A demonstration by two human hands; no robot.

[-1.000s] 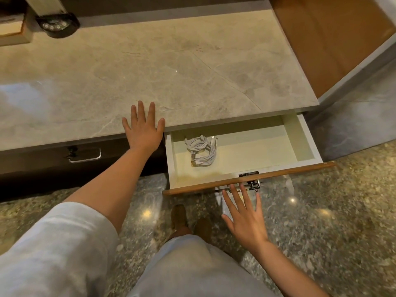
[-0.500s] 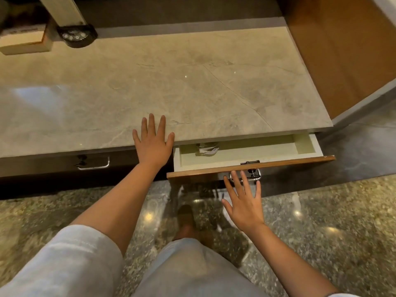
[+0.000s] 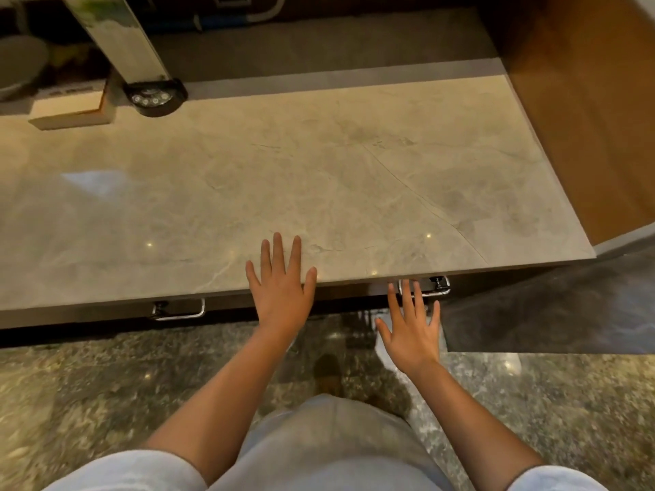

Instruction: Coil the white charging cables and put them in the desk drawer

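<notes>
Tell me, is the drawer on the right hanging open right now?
No, the drawer's handle sits tucked under the desk top's front edge, with the right hand's fingers spread against it.

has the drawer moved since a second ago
Yes. The drawer has slid back in under the marble desk top: its open tray and the cables no longer show, and only its handle pokes out below the edge by the right hand.

**Broad bare desktop, clutter only at the back left**

The desk top [image 3: 319, 178] lies bare across its middle and right. A wooden block [image 3: 71, 109] and dark lamp base [image 3: 155, 97] crowd the far left; a wooden side panel [image 3: 584, 118] walls the right edge.
</notes>
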